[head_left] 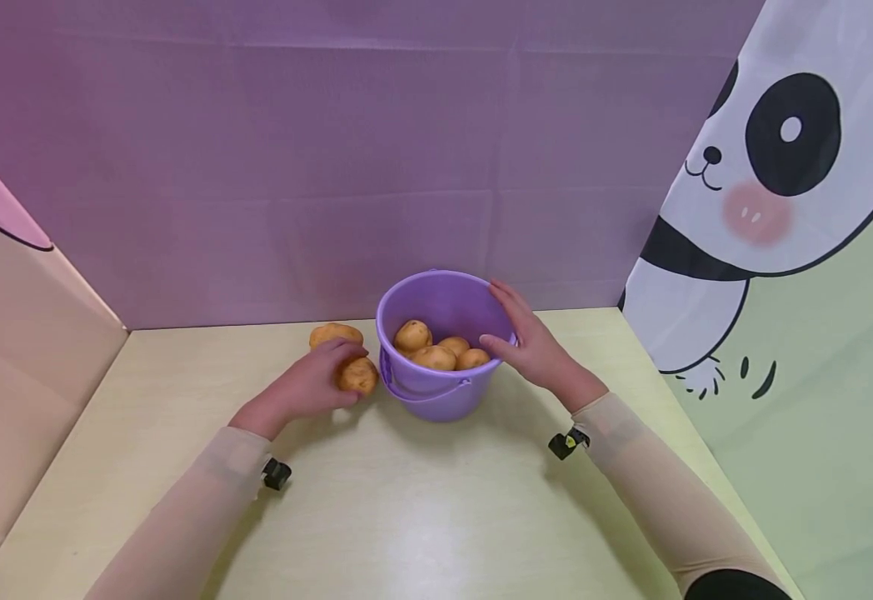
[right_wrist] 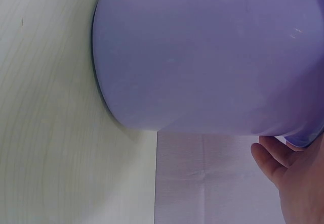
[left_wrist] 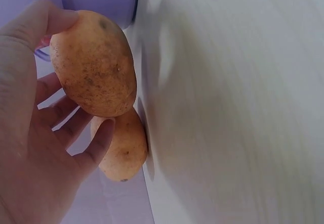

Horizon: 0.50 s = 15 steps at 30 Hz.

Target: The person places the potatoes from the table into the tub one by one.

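A purple bucket (head_left: 447,407) stands upright on the table, with several potatoes (head_left: 435,358) inside. My right hand (head_left: 532,348) grips its right rim, the thumb over the inner side and the fingers outside; in the right wrist view the bucket's wall (right_wrist: 202,57) fills most of the picture. To the left of the bucket, my left hand (head_left: 305,387) holds a potato (left_wrist: 93,64) between thumb and fingers, close over the table. Just behind it a second potato (head_left: 335,334) lies on the table, partly covered by the held one in the left wrist view.
The pale wooden table (head_left: 406,517) meets a purple cloth backdrop (head_left: 316,167) right behind the bucket. At the right stands a panel with a printed panda (head_left: 706,217), at the left a pinkish panel (head_left: 24,358). The bucket's handle (head_left: 425,398) hangs down at its front left.
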Motion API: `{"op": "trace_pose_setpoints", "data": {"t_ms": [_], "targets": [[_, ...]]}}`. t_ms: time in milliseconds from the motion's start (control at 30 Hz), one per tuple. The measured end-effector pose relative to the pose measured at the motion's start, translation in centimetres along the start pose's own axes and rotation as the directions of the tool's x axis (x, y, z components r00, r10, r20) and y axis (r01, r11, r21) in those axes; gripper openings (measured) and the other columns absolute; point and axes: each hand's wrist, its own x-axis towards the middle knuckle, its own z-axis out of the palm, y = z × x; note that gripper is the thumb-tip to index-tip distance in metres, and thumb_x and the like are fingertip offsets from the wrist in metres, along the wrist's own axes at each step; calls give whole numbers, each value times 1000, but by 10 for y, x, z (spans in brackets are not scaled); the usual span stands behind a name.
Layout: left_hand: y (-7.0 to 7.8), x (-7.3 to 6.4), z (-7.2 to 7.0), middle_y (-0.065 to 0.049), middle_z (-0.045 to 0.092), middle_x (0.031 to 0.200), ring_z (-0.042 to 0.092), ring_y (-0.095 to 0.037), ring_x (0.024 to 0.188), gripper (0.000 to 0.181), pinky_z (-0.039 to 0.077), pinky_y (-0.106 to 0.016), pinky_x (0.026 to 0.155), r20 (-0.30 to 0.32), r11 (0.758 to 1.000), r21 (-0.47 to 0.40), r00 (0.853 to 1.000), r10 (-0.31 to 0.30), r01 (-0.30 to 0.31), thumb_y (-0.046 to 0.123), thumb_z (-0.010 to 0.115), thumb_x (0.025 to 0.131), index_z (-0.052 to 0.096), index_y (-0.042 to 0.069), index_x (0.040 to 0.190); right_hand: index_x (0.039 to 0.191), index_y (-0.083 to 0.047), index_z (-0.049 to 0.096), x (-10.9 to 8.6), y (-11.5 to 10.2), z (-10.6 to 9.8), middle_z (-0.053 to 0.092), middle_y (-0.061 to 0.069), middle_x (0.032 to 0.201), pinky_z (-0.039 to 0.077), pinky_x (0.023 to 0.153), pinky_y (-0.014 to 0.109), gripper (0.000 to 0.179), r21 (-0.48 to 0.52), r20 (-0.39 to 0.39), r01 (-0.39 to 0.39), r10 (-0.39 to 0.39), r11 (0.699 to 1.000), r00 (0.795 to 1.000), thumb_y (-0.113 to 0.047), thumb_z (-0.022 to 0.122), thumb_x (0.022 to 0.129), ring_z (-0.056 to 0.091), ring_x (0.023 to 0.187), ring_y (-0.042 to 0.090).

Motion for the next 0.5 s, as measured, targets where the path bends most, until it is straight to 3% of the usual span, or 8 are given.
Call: {"op": "trace_pose_setpoints", "data": {"t_ms": [300, 500], "targets": [[-3, -4, -8, -18, 59, 151, 59, -36, 132, 67, 48, -60, 116, -11, 998, -60, 1000, 2, -2, 15, 87, 88, 62, -1, 148, 175, -8, 29, 0, 1, 0, 22, 10, 182, 29, 130, 63, 89, -8, -3, 14, -14, 1000, 1000, -36, 71, 102, 29, 164, 38], [-4, -5, -16, -18, 60, 152, 56, -35, 138, 63, 44, -57, 119, -52, 994, -100, 998, 41, -47, 8, 86, 86, 64, 0, 145, 175, -8, 29, 0, 1, 0, 22, 10, 182, 29, 130, 63, 88, -2, -3, 16, -16, 1000, 1000, -35, 71, 102, 29, 164, 38]]}}
